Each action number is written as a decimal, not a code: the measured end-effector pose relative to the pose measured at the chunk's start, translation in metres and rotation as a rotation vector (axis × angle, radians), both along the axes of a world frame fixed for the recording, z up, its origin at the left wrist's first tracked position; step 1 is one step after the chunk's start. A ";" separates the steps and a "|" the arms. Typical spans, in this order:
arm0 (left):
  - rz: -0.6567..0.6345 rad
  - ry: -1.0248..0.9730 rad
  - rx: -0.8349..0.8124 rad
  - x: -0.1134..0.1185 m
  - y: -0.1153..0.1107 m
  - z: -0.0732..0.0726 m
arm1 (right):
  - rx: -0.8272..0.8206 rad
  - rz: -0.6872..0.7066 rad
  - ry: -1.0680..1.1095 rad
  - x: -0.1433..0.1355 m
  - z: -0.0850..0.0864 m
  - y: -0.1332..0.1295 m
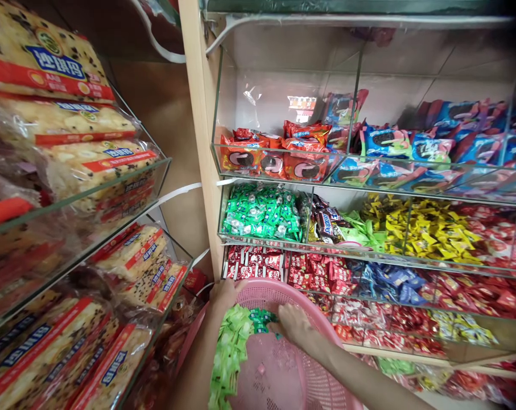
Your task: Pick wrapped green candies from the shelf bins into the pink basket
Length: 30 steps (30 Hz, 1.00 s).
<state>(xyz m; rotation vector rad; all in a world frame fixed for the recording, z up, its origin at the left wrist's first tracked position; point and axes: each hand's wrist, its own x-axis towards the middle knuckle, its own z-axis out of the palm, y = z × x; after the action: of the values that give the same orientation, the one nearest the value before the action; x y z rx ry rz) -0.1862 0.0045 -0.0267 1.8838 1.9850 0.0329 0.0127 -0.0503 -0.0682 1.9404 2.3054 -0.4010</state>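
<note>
Open drop from above onto bare floor of pink basket (277, 364), between left forearm (202, 341) and right forearm (330, 353); glass shelf fronts (261, 240) block low, straight reach beyond, wooden post (203, 136) and left-hand glass shelf (70, 199) crowding the left.

The left hand (224, 295) and the right hand (294, 323) were left bare, and the left forearm (204, 350) and right forearm (332, 354) were seen uncovered, slimly built and narrowed toward the wrists, with rounded knuckles shown.
</note>
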 end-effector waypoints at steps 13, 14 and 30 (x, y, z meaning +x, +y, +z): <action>-0.003 -0.003 -0.007 0.001 0.000 0.001 | 0.008 0.189 -0.027 0.001 -0.006 -0.010; -0.006 -0.004 -0.004 0.001 0.000 0.001 | 0.023 0.184 -0.005 0.002 -0.009 -0.010; 0.002 -0.006 0.012 0.002 -0.002 0.001 | -0.113 0.233 0.110 0.002 0.018 -0.020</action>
<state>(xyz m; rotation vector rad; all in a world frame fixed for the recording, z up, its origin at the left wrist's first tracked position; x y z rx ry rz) -0.1846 0.0026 -0.0257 1.8871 1.9872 0.0510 0.0151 -0.0701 -0.0499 1.6141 2.4797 -0.6113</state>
